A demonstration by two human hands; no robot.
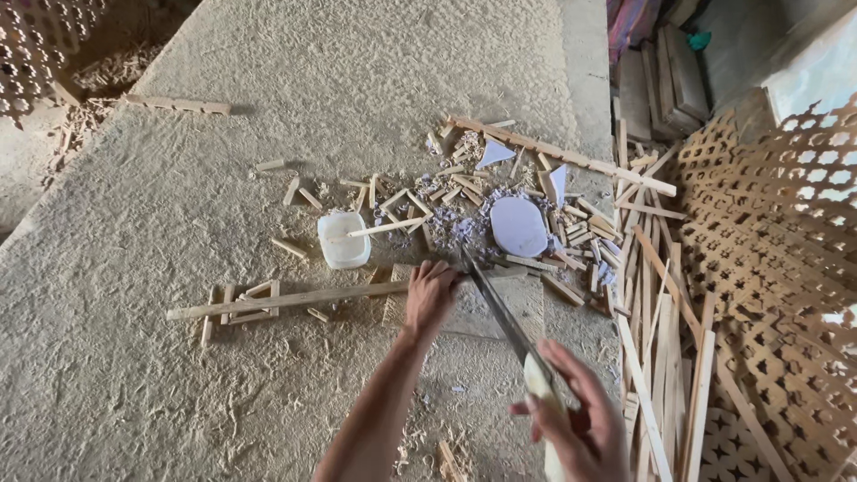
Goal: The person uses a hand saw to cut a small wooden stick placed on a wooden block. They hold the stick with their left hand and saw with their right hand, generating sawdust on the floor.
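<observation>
Seen from above, a person's two bare arms reach out over a broad surface covered in pale sawdust. The left hand [430, 295] lies palm down with its fingers curled over a long thin wooden strip [286, 299], pressing it flat where it crosses a small wooden board [500, 308]. The strip runs left from the hand, almost level, and passes over a small frame of short slats [253, 302] near its far end. The right hand [580, 419], low in the picture, is closed tight around the pale handle of a saw [500, 312]; its long dark blade slants up and to the left, and its tip meets the strip just beside the left hand's fingertips. Just beyond the hands stands a small white plastic tub [343, 241] with a thin stick [388, 228] resting across its rim. To the right of the tub lies a flat white oval piece [519, 226], surrounded by a scatter of short wood offcuts [446, 192] and shavings. A longer wooden batten [562, 156] lies at a slant behind that scatter. Along the right edge, a loose bundle of long thin slats [656, 339] rests beside a carved wooden lattice panel [768, 268] with a repeating pierced pattern. Another loose stick [178, 104] lies far off at the upper left.
</observation>
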